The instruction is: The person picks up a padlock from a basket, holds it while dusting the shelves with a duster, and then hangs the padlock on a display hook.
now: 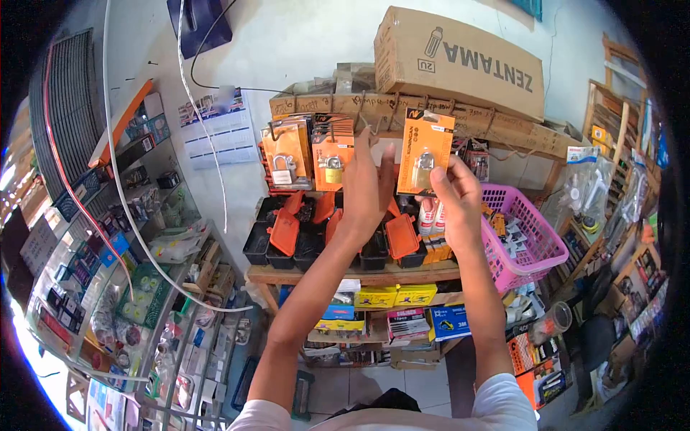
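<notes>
An orange padlock package (425, 147) with a brass-coloured lock is held upright in my right hand (460, 197), thumb over its lower right corner. My left hand (365, 183) is raised to its left, near a metal hook on the wooden board (323, 105); its fingertips are partly hidden, so its grip cannot be made out. Left of that hand hang more carded padlocks, one with a silver lock (284, 167) and one with a brass lock (331, 169).
A ZENTAMA carton (460, 61) sits above the board. Black boxes with orange lids (285, 232) and a pink basket (528, 262) stand on the wooden shelf (345, 276). A glass case (151, 287) is at left, with white cables hanging near it.
</notes>
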`<state>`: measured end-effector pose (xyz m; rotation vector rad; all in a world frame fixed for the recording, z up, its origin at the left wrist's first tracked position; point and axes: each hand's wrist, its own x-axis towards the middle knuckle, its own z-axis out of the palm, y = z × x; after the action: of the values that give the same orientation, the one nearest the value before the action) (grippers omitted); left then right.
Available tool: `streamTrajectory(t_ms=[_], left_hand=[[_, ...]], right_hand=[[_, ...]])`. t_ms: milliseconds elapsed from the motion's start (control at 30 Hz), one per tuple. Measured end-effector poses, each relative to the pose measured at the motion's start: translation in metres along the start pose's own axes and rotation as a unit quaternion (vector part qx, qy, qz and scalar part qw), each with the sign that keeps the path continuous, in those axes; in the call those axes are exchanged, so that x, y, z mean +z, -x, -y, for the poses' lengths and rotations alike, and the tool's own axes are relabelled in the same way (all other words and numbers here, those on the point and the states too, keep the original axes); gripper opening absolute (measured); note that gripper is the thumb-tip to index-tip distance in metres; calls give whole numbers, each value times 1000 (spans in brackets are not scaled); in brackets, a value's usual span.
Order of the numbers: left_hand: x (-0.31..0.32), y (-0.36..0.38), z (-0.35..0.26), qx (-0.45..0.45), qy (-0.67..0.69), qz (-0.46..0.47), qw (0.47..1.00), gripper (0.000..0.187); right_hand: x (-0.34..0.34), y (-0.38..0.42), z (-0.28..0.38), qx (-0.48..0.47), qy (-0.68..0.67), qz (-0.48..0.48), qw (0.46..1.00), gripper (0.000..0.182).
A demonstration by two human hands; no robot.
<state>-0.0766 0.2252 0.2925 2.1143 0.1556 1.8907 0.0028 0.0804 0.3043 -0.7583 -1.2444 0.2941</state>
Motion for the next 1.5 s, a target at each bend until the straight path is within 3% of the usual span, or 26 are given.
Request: streamTrajectory(t_ms=[67,167,267,533,700,767,833,933,1033,1067,1433,1500], left_hand=[[7,-6,2,-45,-53,-39,997,28],[8,-18,-10,-105,-54,-50,992,22],[9,-18,-13,-59,-103,-60,991,25],[17,-22,-11,-78,-99,-71,989,22],[15,-12,-7,-73,-78,-61,992,15],[7,-9,-5,-101,29,-30,994,18],[-3,-2,-8,-54,29,-24,998,25],[-16,6,-13,-105,125,85,983,52],[-21,11,-2,-61,10,65,996,60],[-23,14,11,-50,-40,103,993,76],[-50,16,5,-46,-69,171,982,72],[-56,14,-3,-141,-73,200,967,62]], right_hand=[[-4,-1,3,5,30,12,999,26],[-7,-2,9,-7,28,-15,999,28],[-20,-3,9,-11,41,-3,999,28],[-23,-10,4,-11,80,-5,997,28],[-14,-18,-7,65,36,52,996,28],[-1,-19,-10,68,18,47,996,26],[7,-21,-12,89,18,86,992,26],[16,-24,-17,102,3,71,992,26],[20,-24,-17,116,-18,46,992,25],[23,-23,-14,116,-24,37,992,25],[34,-19,-22,183,-25,10,983,24],[36,-17,-36,184,-22,-16,982,24]])
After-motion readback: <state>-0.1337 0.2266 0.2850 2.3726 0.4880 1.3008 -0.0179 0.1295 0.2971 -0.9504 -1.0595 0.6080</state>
